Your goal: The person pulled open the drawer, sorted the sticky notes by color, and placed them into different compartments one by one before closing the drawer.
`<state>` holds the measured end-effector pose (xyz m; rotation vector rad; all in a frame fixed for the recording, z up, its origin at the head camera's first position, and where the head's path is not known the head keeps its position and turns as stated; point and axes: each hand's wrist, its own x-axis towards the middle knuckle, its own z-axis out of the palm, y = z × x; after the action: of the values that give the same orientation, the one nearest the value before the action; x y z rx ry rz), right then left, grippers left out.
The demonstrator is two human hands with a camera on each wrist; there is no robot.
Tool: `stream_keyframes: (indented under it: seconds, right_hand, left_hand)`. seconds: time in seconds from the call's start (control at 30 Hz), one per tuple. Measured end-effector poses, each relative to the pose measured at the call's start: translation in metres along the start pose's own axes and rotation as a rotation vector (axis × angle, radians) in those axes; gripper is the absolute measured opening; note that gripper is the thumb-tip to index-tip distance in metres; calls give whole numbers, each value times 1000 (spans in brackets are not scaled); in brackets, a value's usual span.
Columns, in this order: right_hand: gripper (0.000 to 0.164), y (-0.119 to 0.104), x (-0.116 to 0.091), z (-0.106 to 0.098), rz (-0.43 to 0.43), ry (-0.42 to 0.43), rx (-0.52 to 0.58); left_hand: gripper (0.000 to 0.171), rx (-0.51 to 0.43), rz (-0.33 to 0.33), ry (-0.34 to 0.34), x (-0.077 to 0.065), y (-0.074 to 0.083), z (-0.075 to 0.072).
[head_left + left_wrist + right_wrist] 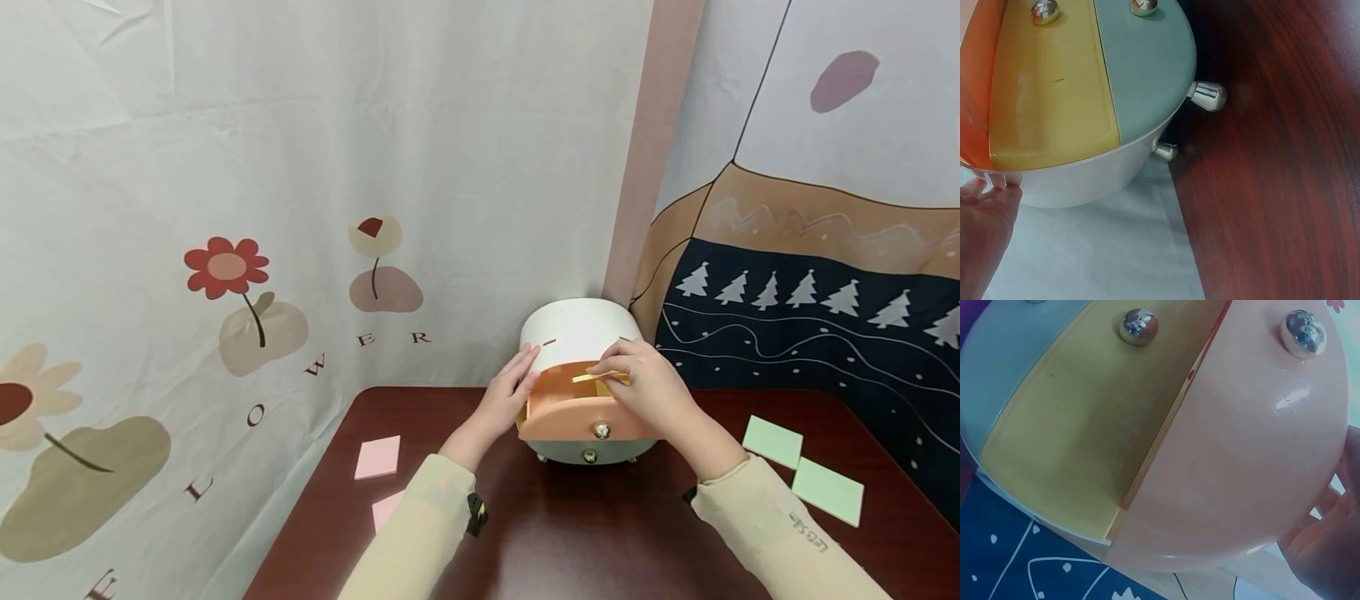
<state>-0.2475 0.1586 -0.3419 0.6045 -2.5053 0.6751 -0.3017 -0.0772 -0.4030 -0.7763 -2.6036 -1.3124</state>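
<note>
A rounded white drawer box (581, 329) stands at the back of the table, its orange-pink top drawer (562, 419) pulled out. Over that drawer my right hand (654, 390) pinches a thin yellow sheet (587, 378), seen nearly edge-on. My left hand (501, 402) rests against the box's left side, fingers extended. In the left wrist view the fingertips of the left hand (991, 215) touch the white shell beside the yellow drawer (1054, 94). The right wrist view has the pink drawer front (1229, 456) with part of the right hand (1332, 540) behind its edge; the sheet is hidden there.
Two pink note pads (377, 457) lie on the left of the dark red table (585, 533), one partly behind the left sleeve. Two green note pads (828, 491) lie on the right. A printed curtain (450, 167) hangs close behind the box.
</note>
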Motion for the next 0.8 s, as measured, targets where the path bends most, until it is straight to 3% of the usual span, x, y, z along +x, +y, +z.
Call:
stream_keyframes:
  seconds: [0.57, 0.8]
  right_hand:
    - [19, 1, 1, -3, 129, -106, 99]
    - [20, 5, 2, -4, 135, -156, 162]
  left_hand:
    - [48, 2, 10, -2, 0, 0, 1]
    - [48, 5, 4, -2, -1, 0, 0]
